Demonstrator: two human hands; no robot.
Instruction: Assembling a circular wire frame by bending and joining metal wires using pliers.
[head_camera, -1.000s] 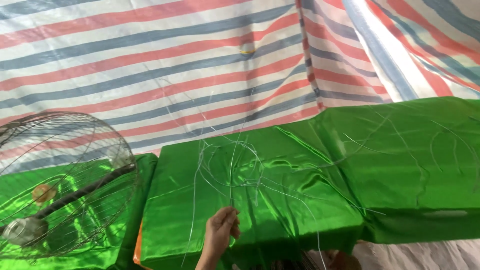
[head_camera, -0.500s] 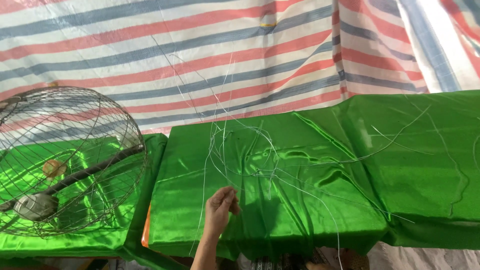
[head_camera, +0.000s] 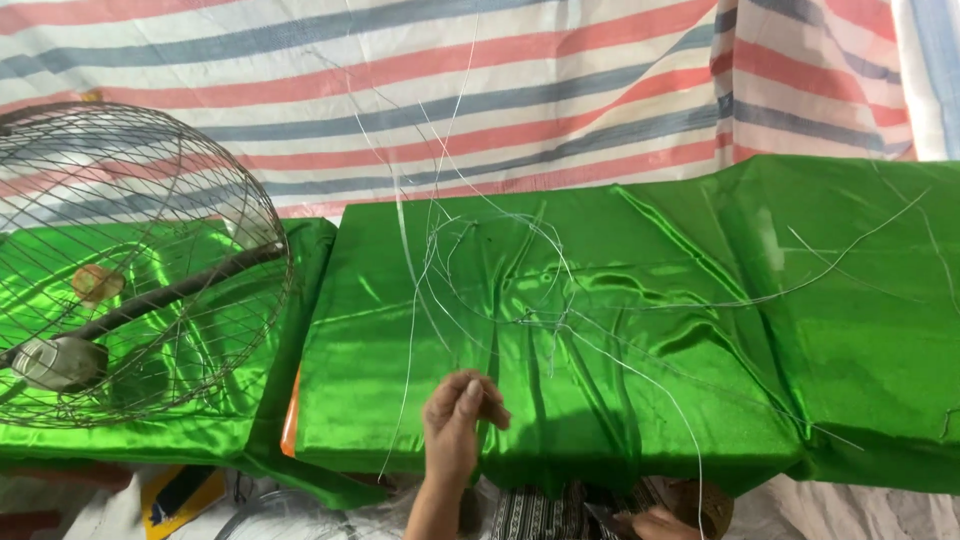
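My left hand (head_camera: 458, 418) rises from the bottom edge over the front of a table covered in shiny green cloth (head_camera: 640, 400). Its fingers are pinched on a bunch of thin silvery wires (head_camera: 432, 240), which loop up over the cloth and fan out to the right. Only part of my right hand (head_camera: 652, 522) shows at the bottom edge, next to a patterned fabric (head_camera: 545, 512) and a brown round thing (head_camera: 708, 502). What it holds is hidden.
A round wire fan guard (head_camera: 130, 250) with a grey motor hub stands on the green-covered surface at the left. A striped red, blue and white tarpaulin (head_camera: 560, 90) hangs behind the table. A yellow and blue object (head_camera: 178, 488) lies below the table's left end.
The view has shifted left and closer, so the fan guard shows more fully. My left hand keeps its pinch on the wires, and the loops now stand higher above the cloth.
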